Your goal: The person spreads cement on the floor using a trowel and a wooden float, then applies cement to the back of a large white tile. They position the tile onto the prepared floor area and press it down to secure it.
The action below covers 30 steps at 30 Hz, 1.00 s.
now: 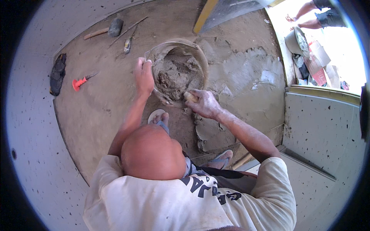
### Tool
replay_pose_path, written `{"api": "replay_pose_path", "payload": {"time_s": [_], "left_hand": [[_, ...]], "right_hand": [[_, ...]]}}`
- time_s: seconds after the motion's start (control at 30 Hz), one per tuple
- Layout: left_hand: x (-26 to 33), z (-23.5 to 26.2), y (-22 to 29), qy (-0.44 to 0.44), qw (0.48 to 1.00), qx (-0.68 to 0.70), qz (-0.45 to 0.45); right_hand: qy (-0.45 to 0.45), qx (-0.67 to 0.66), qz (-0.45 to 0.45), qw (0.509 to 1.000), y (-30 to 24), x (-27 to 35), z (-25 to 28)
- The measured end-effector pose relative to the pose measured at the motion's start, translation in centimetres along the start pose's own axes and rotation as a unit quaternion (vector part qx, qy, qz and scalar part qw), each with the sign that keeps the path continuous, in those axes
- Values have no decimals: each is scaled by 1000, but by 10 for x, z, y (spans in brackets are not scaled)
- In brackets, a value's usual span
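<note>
A round bucket (205, 63) stands in front of me, its mouth toward me. Grey-brown wet mortar (179, 73) is heaped inside it. My left hand (144, 77) is closed at the bucket's left rim, beside the thin wire handle (153, 47). At the near right rim my right hand (203, 104) grips a tool with a pale wooden handle (190, 96); the rest of that tool is hidden. Right of the bucket, a smeared layer of wet mortar (248, 73) covers the floor, with a thick ragged edge close to my right foot (223, 156).
To the left lie a mallet (115, 27), a thin stick (131, 30), a red-guarded chisel (79, 83) and a dark cloth-like item (58, 74). A yellow-edged board (219, 15) stands at the back. Beyond the right opening are another bucket (296, 41), scraps (320, 69) and another person's legs (310, 24).
</note>
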<state>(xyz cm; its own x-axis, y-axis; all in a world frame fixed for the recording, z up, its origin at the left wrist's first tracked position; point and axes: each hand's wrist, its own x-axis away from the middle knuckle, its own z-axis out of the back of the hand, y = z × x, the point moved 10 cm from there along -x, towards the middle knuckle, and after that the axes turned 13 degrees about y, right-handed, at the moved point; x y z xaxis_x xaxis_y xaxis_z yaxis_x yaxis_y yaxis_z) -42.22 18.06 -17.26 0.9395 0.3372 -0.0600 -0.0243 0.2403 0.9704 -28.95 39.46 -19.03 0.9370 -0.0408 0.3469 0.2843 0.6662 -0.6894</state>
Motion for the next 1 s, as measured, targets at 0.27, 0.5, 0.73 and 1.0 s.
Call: {"api": "replay_pose_path", "payload": {"time_s": [0.27,0.5,0.73,1.0], "left_hand": [[-5,-5,-8,-8,997,-69,-42],[-35,28,-87,34,993,32,106],[-33,22,-84,36,976,95,191],[-43,37,-97,10,976,87,197]], "right_hand": [[-74,-187,-139,970,19,29,31],[18,-174,-133,976,55,32,117],[262,178,-84,945,128,-3,245],[420,312,-49,851,195,-77,286]]}}
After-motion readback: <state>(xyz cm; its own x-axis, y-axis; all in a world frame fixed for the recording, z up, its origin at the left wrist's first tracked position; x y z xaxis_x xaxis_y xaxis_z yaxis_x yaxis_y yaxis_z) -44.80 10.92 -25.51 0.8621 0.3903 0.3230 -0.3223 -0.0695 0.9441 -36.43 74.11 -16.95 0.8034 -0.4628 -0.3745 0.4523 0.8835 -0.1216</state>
